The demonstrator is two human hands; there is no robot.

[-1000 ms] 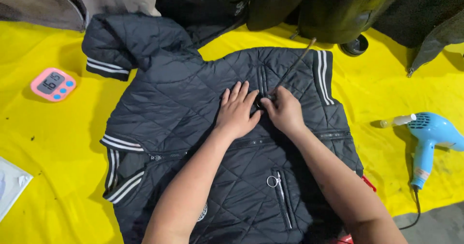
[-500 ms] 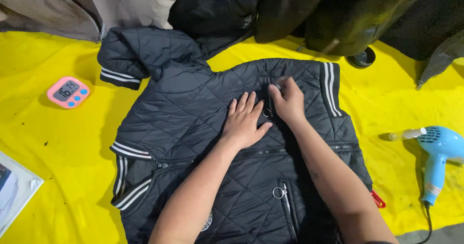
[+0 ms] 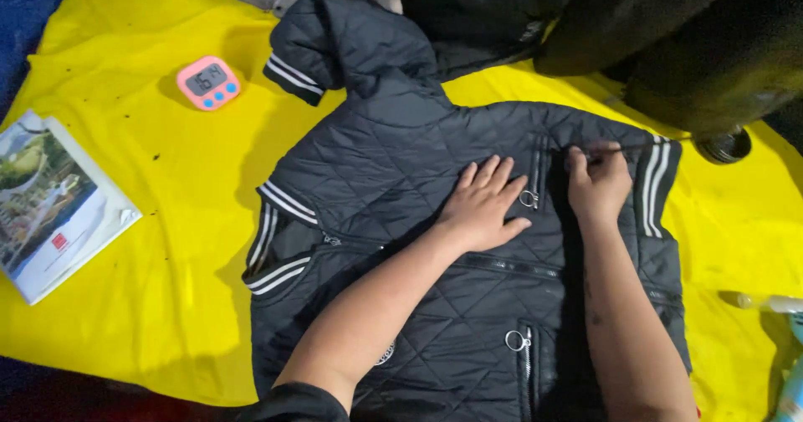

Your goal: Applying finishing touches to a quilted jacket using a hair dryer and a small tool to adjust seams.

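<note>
Fabric of the quilted jacket (image 3: 401, 171) was pressed flat by the spread left hand (image 3: 483, 207), while a thin tool (image 3: 636, 147) was pinched in the right hand (image 3: 596, 184); steady, gentle strokes were probably best.

We see a surface covered by a yellow cloth (image 3: 167, 305). On it lie a black quilted jacket (image 3: 401, 179), spread flat, a pink digital timer (image 3: 208, 82) near its sleeve, a glossy booklet (image 3: 50, 204) at the left edge, and dark garments (image 3: 652, 37) heaped along the top.
</note>
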